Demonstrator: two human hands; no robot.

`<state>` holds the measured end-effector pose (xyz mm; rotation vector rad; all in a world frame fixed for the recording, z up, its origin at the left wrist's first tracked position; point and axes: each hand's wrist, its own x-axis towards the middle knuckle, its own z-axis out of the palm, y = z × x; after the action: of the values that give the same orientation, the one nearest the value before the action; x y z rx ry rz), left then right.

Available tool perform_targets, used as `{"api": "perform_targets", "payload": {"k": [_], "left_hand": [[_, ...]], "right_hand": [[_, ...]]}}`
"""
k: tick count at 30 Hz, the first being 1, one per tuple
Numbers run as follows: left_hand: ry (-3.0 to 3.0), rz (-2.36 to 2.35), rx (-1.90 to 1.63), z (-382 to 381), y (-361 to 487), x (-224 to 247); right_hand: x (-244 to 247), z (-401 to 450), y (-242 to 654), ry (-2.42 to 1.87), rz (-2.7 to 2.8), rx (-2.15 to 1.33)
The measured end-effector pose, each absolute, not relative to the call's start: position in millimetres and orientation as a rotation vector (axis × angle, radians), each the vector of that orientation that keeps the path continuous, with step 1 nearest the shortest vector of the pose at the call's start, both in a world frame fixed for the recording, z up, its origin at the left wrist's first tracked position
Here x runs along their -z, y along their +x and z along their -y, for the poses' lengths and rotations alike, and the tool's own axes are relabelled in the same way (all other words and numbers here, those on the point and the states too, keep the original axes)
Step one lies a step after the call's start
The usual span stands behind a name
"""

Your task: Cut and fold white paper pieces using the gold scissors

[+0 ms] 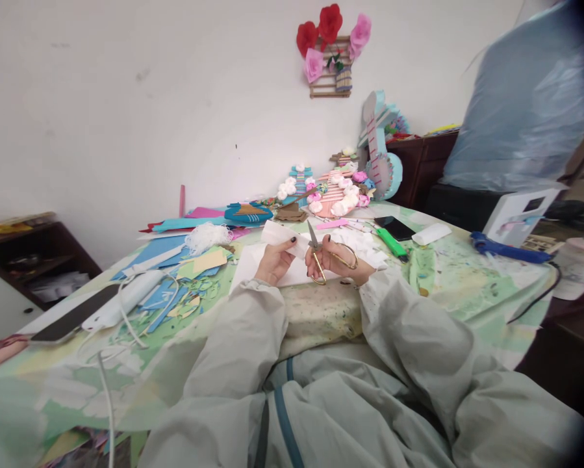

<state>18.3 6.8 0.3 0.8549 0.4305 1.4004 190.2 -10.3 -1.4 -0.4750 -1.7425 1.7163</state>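
My left hand (276, 261) pinches a curled piece of white paper (280, 236) between thumb and fingers, held above the table. In my right hand (331, 260) are gold-handled scissors (347, 255), their dark blades pointing up and away, close to the paper's right edge. One handle loop stands out to the right of the hand and the other hangs below it. Whether the blades touch the paper I cannot tell. Beneath both hands lie white sheets (247, 266), with crumpled white pieces (364, 245) just to the right.
Left are paper scraps (194, 299), white string (208, 239), a power strip (123, 300) with cables and a dark tablet-like device (76, 314). Right are a green cutter (392, 242), a phone (395, 228) and a blue glue gun (508, 248). Paper-flower crafts (338, 195) stand behind.
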Motion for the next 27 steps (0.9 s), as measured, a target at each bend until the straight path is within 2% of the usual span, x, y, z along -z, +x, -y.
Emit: {"api": "perform_targets", "payload": {"k": [10,18,27], "left_hand": [[0.840,-0.432,-1.418,-12,17,3],[0.799,-0.405,-1.453,-14,14,2],[0.835,-0.398,-1.467,-15,14,2]], "right_hand": [[9,7,189,-0.403,1.734,-1.607],[6,15,188,-0.639,1.823,-1.464],[8,18,184,-0.642,1.782,-1.482]]}}
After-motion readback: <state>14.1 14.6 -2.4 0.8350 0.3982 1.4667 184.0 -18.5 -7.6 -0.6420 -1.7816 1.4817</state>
